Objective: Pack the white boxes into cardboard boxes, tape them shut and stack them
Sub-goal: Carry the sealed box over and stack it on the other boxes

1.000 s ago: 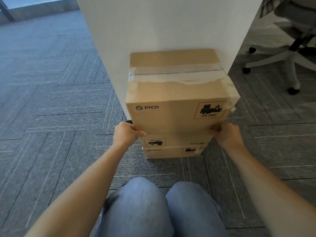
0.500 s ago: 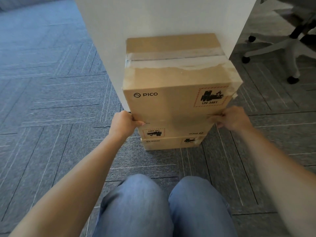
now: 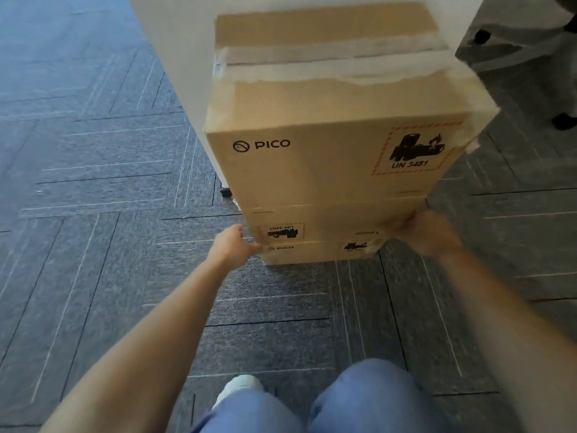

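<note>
Head view: three cardboard boxes stand stacked on the carpet floor against a white panel. The top box is sealed with tape and sits on the middle box, which sits on the bottom box. The left hand pinches the middle box's left corner, thumb in front. The right hand is at its right corner, fingers hidden, grip unclear. Packing and taping look done for these three, with only squaring the stack left. No white boxes show.
</note>
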The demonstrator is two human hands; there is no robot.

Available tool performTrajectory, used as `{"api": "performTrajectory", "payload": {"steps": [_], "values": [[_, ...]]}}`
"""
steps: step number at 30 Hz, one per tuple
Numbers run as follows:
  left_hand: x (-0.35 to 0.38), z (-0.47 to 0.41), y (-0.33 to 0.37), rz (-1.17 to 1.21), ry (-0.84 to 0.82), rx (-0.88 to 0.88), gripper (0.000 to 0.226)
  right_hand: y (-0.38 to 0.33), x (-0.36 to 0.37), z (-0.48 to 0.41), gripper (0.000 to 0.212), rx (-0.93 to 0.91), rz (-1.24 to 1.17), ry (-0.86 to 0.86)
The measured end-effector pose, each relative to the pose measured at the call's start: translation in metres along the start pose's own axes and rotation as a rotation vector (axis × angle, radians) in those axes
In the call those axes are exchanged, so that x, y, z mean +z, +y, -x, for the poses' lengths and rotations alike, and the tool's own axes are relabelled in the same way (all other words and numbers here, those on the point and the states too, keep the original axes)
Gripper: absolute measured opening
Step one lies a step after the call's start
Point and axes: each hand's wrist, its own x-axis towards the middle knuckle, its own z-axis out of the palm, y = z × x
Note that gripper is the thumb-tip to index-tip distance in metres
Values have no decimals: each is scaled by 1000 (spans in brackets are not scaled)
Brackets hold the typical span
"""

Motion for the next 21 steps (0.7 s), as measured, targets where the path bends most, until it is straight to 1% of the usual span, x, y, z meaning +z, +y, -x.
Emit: {"api": "performTrajectory", "payload": {"steps": [1,2,3,5,6,7,9,12,14,16,19,21], "values": [[9,-6,-3,-21,-3,2,57,7,15,-8,101,-5,-46,-1],[18,-12,-7,-49,1,26,48,12,27,-15,105,15,-77,4],[25,-18,-10,-71,13,52,40,14,37,-19,100,57,-83,19],[36,-22,-14,-41,72,86,31,19,54,-26,78,109,-107,63],[39,-24,-15,-21,106,99,30,23,60,-27,75,98,-155,90],[41,-25,-16,-14,129,114,30,24,64,-28,77,103,-204,120],[42,-26,-19,-22,150,156,31,27,66,-32,78,120,-221,171],[40,-25,-21,-13,149,188,31,25,67,-33,54,164,-158,174],[38,-26,-22,-15,134,192,30,25,69,-32,48,196,-162,182],[37,-27,-23,-32,124,215,29,24,70,-29,43,182,-157,199],[40,-27,-26,-85,165,283,26,21,68,-25,37,175,-155,190],[43,-27,-28,-132,189,296,28,19,68,-21,33,159,-175,187]]}}
